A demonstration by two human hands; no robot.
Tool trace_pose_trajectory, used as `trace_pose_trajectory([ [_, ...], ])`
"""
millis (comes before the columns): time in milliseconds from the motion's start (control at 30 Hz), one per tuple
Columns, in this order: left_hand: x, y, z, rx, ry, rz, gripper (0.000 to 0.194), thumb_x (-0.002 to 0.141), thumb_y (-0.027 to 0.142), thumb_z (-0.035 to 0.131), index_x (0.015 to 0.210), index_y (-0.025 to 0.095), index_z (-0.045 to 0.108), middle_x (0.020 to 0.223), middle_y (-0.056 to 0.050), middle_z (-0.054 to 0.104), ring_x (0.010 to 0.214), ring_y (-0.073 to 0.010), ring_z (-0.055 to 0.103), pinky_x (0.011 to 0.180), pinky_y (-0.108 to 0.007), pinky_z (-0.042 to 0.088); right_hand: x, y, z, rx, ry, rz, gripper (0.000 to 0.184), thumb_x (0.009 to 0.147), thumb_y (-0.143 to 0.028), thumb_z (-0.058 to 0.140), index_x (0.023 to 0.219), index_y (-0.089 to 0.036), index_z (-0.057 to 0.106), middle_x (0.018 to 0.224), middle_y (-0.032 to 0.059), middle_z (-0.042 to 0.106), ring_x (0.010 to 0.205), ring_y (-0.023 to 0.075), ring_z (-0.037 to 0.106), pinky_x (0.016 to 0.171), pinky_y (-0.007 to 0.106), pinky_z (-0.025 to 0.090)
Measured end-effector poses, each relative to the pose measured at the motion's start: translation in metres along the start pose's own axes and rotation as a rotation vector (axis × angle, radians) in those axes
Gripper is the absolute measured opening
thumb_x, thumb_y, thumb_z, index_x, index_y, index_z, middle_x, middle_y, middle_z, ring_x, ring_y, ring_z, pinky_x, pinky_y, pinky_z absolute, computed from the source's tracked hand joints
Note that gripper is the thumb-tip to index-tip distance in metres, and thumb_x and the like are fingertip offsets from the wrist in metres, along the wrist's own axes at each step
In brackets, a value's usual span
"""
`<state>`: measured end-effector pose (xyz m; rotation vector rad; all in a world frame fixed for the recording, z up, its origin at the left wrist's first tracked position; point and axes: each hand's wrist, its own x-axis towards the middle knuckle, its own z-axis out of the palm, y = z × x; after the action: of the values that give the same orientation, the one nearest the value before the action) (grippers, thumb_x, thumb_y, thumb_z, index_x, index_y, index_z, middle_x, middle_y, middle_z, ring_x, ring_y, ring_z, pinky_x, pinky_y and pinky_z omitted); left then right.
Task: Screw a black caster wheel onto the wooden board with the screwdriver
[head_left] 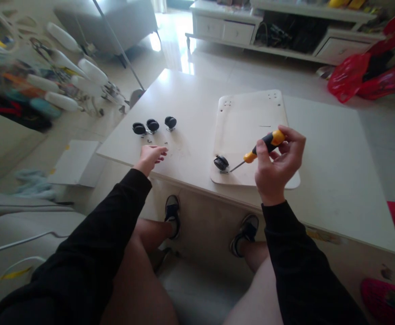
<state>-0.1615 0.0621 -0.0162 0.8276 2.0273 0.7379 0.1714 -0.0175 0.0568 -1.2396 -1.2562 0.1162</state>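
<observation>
My right hand (278, 164) is closed around the yellow-and-black handle of a screwdriver (268, 143). The screwdriver slants down to the left, its tip by the metal plate of a black caster wheel (221, 163). That caster stands at the near left corner of a white board (248, 128) with rounded corners and small holes. My left hand (151, 158) hovers at the table's near edge with fingers bent and tips close together; anything between them is too small to make out. Just beyond it lie small screws (149, 141) and three more black casters (152, 125).
The white table (332, 162) carries the board and casters. A white box (77, 162) sits on the floor at left, below a rack with white padded arms (65, 101). Red plastic bags (349, 76) lie at far right, near a white cabinet (224, 27).
</observation>
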Motion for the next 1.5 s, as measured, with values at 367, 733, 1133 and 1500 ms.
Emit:
trace_pose_trajectory([
  [367, -0.008, 0.02, -0.001, -0.242, -0.058, 0.106, 0.01, 0.083, 0.024, 0.065, 0.086, 0.015, 0.068, 0.075, -0.006, 0.068, 0.049, -0.0083, 0.049, 0.045, -0.021, 0.033, 0.004, 0.007, 0.0, 0.008, 0.073, 0.018, 0.045, 0.082, -0.036, 0.074, 0.124, -0.028, 0.061, 0.121, 0.0055, 0.063, 0.09, 0.0169, 0.065, 0.058, 0.027, 0.055],
  [733, -0.101, 0.024, 0.078, 0.186, -0.73, 0.675, 0.07, 0.079, 0.017, 0.071, 0.148, 0.025, 0.064, 0.143, -0.011, 0.057, 0.062, -0.0033, 0.05, 0.062, -0.023, 0.051, 0.009, 0.014, 0.0, 0.057, 0.196, -0.028, 0.046, 0.086, -0.043, 0.075, 0.126, -0.028, 0.058, 0.122, 0.0078, 0.057, 0.11, 0.0237, 0.067, 0.076, 0.039, 0.067],
  [1133, -0.123, 0.016, 0.079, 0.275, -0.569, 0.73, 0.029, 0.079, 0.019, 0.072, 0.107, 0.021, 0.065, 0.114, -0.006, 0.074, 0.092, -0.0199, 0.067, 0.08, -0.03, 0.051, -0.001, 0.0, 0.019, 0.122, 0.14, -0.098, 0.047, 0.088, -0.044, 0.074, 0.129, -0.03, 0.056, 0.126, 0.0075, 0.057, 0.112, 0.0232, 0.07, 0.078, 0.039, 0.068],
  [1500, -0.172, 0.024, 0.078, 0.626, -0.675, 0.672, 0.034, 0.092, 0.027, 0.063, 0.125, 0.019, 0.065, 0.126, -0.016, 0.073, 0.111, -0.0349, 0.074, 0.084, -0.04, 0.055, -0.016, 0.001, 0.039, 0.079, -0.018, -0.106, 0.052, 0.086, -0.031, 0.08, 0.135, -0.03, 0.064, 0.119, 0.0038, 0.066, 0.112, 0.0213, 0.075, 0.089, 0.038, 0.069],
])
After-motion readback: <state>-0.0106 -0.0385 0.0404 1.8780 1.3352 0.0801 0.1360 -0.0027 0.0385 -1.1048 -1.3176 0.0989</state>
